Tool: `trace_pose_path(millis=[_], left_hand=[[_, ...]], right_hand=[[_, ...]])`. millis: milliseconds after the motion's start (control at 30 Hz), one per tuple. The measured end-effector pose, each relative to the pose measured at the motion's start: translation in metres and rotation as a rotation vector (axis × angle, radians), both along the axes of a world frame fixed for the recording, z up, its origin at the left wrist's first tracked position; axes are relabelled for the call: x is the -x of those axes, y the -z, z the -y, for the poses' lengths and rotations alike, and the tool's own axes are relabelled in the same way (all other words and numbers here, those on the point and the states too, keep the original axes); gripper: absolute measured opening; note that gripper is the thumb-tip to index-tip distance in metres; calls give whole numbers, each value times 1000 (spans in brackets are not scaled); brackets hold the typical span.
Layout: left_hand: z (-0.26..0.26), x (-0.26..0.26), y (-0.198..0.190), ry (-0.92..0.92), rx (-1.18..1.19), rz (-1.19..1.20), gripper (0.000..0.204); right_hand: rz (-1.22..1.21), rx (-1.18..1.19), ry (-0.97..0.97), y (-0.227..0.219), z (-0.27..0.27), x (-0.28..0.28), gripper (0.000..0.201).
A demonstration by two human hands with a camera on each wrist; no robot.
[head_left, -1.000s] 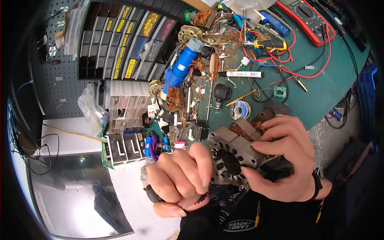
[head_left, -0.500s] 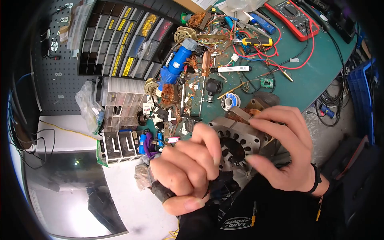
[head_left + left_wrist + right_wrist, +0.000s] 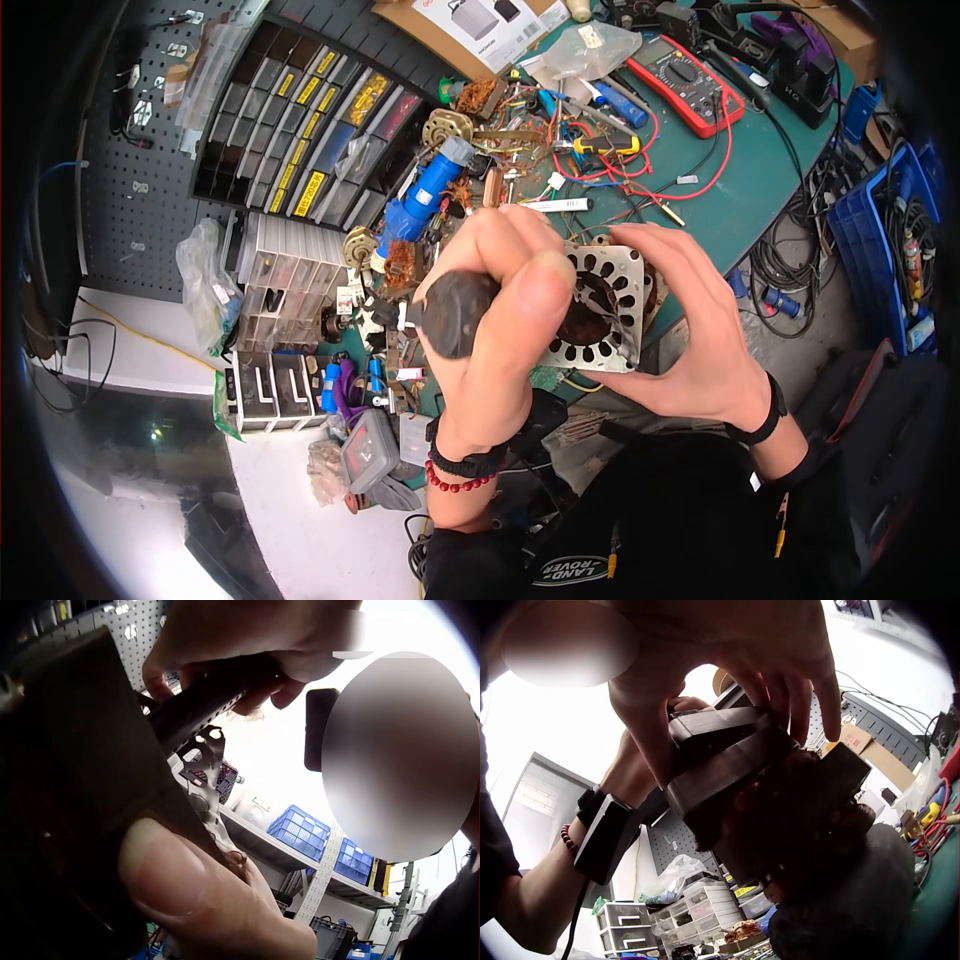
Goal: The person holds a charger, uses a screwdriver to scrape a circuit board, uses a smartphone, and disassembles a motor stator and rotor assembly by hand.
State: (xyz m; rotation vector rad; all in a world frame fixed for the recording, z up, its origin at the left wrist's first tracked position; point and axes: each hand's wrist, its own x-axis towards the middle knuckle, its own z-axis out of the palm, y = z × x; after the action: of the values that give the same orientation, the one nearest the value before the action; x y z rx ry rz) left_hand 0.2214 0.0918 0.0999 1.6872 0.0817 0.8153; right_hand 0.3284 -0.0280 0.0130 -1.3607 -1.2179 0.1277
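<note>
In the head view my left hand [image 3: 505,300] grips a tool with a thick dark handle [image 3: 460,312], its rounded end pointing up at the camera. The rest of the tool is hidden behind the hand. A motor stator [image 3: 625,300], a square metal block with slots ringed about a dark round opening, is right beside that hand. My right hand [image 3: 690,335] holds the stator from the right, fingers over its far side and thumb along the near side. In the left wrist view the dark rod [image 3: 206,705] reaches the slotted face. The stator's side [image 3: 727,761] looks dark and shadowed from the right wrist.
Copper winding scraps [image 3: 480,97], a blue industrial plug [image 3: 415,205] and loose wires crowd the bench behind. A red multimeter [image 3: 685,85] and a marker [image 3: 550,205] lie on the green mat [image 3: 740,215]. Drawer cabinets [image 3: 305,130] stand left; a blue crate [image 3: 880,240] is at right.
My left hand has turned over and risen, bringing the handle's end up toward the camera. The stator has turned so its slotted face looks more upward, and my right hand has closed back onto it.
</note>
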Motion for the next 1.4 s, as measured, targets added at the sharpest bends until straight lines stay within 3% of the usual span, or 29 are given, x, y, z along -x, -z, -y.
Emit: trace_pose_path(millis=[100, 200, 267, 367, 400, 467, 600, 667, 733, 800, 867, 933, 1000, 1067, 1133, 1167, 1200, 1267, 1400], left_hand=[[4, -3, -2, -50, 24, -43, 28], [11, -10, -5, -212, -114, -107, 32], [-1, -5, -4, -99, -72, -57, 22], [-12, -6, -11, -149, -229, -246, 23], [-16, -7, -12, -151, -231, -231, 23], [-21, -10, -15, -189, -459, -191, 23], [-23, -1, -13, -173, -417, -123, 44], [-31, 5, 1, -199, -230, 6, 65], [-25, 22, 24, -195, 109, 236, 72], [-23, 40, 57, -308, 85, 167, 80], [-9, 47, 75, -332, 83, -32, 68], [3, 47, 81, -370, -133, -215, 60], [0, 43, 82, -424, -478, -226, 57], [-3, 35, 77, -462, -494, -203, 55], [-7, 29, 77, -452, -387, -230, 49], [-5, 25, 71, -460, -252, -267, 43], [-11, 19, 69, -483, -277, -145, 35], [-15, 22, 56, -435, -179, -169, 29], [-24, 32, 50, -551, -386, -163, 20]], right_hand=[[-26, -26, 13, 1, -5, -5, 77], [-61, -64, 5, 2, -7, -13, 75], [-36, -77, 33, 0, -11, -15, 73], [-97, -131, 35, 4, -20, -19, 74], [-83, -135, 33, 4, -23, -19, 74], [-128, -156, 7, 2, -26, -18, 75], [-145, -234, -25, -7, -28, -13, 79], [-150, -247, -33, -9, -32, -9, 80], [-201, -290, -42, -11, -35, -7, 82], [-183, -302, -23, -10, -37, -9, 84], [-202, -343, -54, -15, -39, -7, 85], [-199, -333, -63, -17, -41, -5, 86], [-171, -320, -36, -18, -44, -3, 86], [-149, -323, -29, -24, -45, 0, 86], [-97, -287, -24, -35, -45, 2, 96], [-95, -260, -34, -42, -46, 4, 97], [-87, -299, -27, -45, -50, 5, 96], [-90, -304, -44, -54, -58, 11, 94], [-62, -440, -116, -70, -84, 19, 90]])
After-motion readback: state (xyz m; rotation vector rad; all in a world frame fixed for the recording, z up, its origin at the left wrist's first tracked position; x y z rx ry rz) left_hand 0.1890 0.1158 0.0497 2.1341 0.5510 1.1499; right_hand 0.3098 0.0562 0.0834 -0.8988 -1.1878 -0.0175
